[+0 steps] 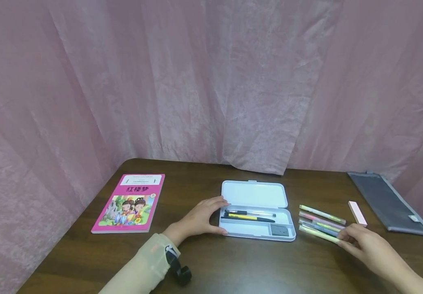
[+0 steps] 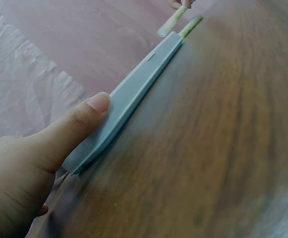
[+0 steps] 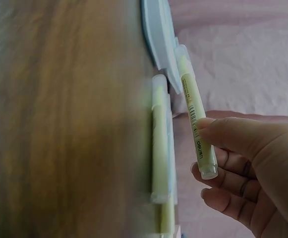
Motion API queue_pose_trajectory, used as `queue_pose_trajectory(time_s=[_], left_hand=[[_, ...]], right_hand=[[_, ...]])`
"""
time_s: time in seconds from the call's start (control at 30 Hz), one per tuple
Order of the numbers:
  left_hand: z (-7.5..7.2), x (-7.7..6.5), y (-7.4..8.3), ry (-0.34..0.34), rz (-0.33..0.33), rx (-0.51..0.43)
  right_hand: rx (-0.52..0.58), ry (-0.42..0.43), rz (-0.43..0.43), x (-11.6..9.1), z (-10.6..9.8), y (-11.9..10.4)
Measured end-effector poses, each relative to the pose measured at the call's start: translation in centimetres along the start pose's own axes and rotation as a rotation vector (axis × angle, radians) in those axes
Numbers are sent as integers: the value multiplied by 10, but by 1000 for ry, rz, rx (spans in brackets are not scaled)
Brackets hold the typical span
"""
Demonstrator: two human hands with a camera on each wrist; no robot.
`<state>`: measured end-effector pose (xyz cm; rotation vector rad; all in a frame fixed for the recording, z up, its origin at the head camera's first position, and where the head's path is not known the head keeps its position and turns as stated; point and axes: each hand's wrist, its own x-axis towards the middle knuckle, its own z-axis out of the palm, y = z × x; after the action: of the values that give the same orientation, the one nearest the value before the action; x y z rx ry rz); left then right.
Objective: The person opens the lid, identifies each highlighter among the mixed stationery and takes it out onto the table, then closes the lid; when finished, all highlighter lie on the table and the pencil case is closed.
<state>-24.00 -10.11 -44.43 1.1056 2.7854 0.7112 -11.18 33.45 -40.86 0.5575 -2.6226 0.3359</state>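
An open white pencil case lies on the table, its lid tipped back. My left hand holds its left end, with the thumb on the near side. Inside lie a clear pen, a yellow-and-black pen and, in a small front compartment, a dark grey block. To the right, my right hand pinches a yellow highlighter between thumb and fingers, raised off the table. Several other highlighters lie beside the case, among them a pink one and another yellowish one.
A pink-and-white bar lies behind the right hand. Further right is a flat grey pouch. A pink picture-cover book lies at the left. Pink curtain hangs behind the wooden table, one fold touching its back edge.
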Motion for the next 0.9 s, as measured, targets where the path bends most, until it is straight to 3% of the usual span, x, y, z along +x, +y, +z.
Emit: queue_pose_trajectory(time_s=[0.7, 0.9], left_hand=[[-3, 2, 0, -6, 2, 4], [-1, 0, 1, -12, -9, 1]], right_hand=[[-2, -14, 32, -11, 11, 8], [18, 19, 26, -13, 15, 8]])
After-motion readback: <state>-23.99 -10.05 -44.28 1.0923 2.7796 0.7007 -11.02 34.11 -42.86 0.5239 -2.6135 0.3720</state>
